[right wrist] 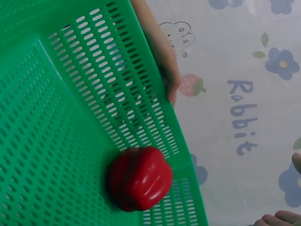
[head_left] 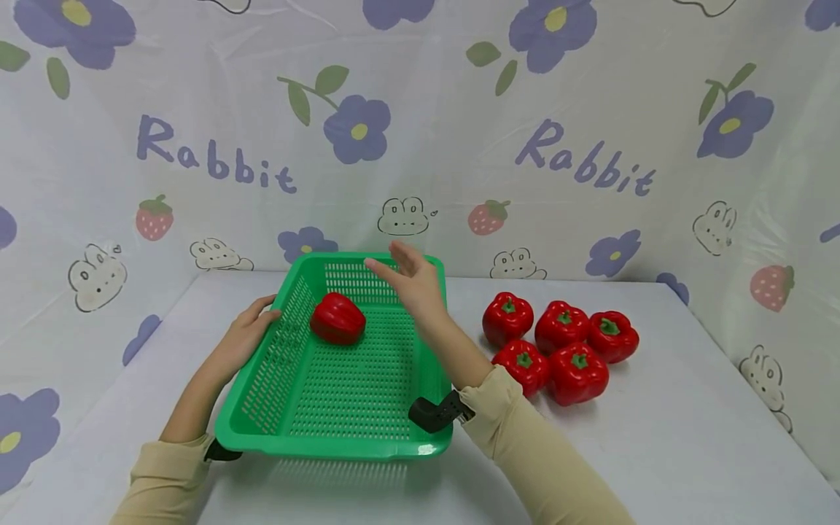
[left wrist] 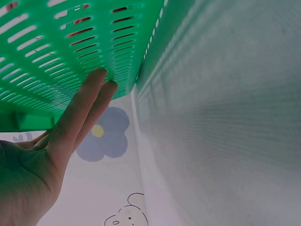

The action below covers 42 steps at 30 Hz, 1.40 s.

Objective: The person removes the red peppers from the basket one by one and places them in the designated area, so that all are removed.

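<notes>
A green plastic basket (head_left: 354,448) with slotted walls stands on the white table. One red bell pepper (head_left: 337,319) lies on its side in it, near the left wall; the right wrist view shows this bell pepper (right wrist: 141,179) too. My left hand (head_left: 244,337) rests against the basket's left side at the rim. In the left wrist view the left hand's extended fingers (left wrist: 87,110) touch the slotted outer wall. Above the basket's far right part, my right hand (head_left: 415,283) is raised, fingers and thumb apart, holding nothing. Only parts of its fingers (right wrist: 282,219) enter the right wrist view.
Several red bell peppers (head_left: 558,326) with green stems stand grouped on the table (head_left: 689,423), right of the basket. A patterned cloth (head_left: 420,175) with flowers, rabbits and strawberries hangs behind the table and at its sides.
</notes>
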Tool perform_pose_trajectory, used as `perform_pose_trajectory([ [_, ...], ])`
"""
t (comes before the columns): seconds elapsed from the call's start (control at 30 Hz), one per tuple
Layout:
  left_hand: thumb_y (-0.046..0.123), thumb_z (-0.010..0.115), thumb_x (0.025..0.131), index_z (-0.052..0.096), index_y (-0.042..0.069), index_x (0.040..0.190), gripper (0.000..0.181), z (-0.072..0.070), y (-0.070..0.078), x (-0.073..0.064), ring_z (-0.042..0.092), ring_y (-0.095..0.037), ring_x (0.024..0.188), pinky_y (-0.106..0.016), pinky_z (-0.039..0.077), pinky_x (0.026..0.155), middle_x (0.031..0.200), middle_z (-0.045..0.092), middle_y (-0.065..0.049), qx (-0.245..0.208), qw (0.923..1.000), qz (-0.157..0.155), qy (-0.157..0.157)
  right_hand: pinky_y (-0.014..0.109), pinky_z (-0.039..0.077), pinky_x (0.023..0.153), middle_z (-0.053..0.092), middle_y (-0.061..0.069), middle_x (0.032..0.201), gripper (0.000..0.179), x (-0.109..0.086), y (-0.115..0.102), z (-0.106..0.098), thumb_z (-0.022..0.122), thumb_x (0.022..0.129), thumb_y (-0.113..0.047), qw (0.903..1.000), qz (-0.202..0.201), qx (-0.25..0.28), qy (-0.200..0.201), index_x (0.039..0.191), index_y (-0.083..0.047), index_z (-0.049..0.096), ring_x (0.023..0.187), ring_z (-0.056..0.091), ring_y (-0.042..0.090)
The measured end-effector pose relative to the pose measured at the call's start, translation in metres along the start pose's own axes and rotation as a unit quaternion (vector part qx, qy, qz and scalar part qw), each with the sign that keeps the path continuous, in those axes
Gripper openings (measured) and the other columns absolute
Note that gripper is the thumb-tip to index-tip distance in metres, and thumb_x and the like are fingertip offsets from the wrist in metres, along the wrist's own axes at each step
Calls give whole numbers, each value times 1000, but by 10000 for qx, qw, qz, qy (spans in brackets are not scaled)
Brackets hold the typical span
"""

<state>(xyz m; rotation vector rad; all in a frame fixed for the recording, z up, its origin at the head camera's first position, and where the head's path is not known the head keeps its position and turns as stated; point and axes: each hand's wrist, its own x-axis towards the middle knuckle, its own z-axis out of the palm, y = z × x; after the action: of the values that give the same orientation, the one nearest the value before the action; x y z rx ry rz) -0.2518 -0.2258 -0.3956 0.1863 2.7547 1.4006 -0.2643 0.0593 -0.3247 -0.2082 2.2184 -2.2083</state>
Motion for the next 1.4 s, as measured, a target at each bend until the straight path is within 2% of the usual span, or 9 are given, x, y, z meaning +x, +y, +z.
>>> perform_pose_trajectory([
  [0.17,38,31,105,24,7,155,59,0,-1,-1,53,-43,122,-50,43,97,146,42,-29,6,10000,-54,18,36,29,118,41,0,155,74,4,7,9,74,87,-33,9995,300,-103,-52,150,-15,38,146,33,15],
  [0.53,38,32,105,24,8,155,58,0,-3,-3,56,-40,118,-47,46,94,144,44,-29,-25,10000,-42,25,40,29,118,37,2,157,79,9,19,26,74,86,-34,9973,663,-197,-253,152,-13,35,147,32,17],
  [0.77,38,32,105,25,7,154,58,-1,-3,-5,56,-41,118,-46,46,94,144,44,-29,-21,10000,-20,51,40,28,119,37,4,157,79,17,22,37,74,86,-34,9963,789,-210,-270,151,-11,36,147,31,19],
  [1.1,37,32,105,26,6,154,57,2,-4,-4,55,-42,119,-48,45,96,145,44,-29,-56,10000,3,66,42,28,119,34,5,159,81,28,26,54,76,85,-34,9915,1146,-522,-331,152,-13,35,148,30,21],
  [1.4,36,32,106,25,7,154,57,1,-2,-1,56,-42,118,-48,45,95,143,45,-30,-35,10000,29,70,42,30,117,33,7,159,83,34,34,60,76,85,-32,9869,1246,-825,-609,153,-10,32,147,30,25],
])
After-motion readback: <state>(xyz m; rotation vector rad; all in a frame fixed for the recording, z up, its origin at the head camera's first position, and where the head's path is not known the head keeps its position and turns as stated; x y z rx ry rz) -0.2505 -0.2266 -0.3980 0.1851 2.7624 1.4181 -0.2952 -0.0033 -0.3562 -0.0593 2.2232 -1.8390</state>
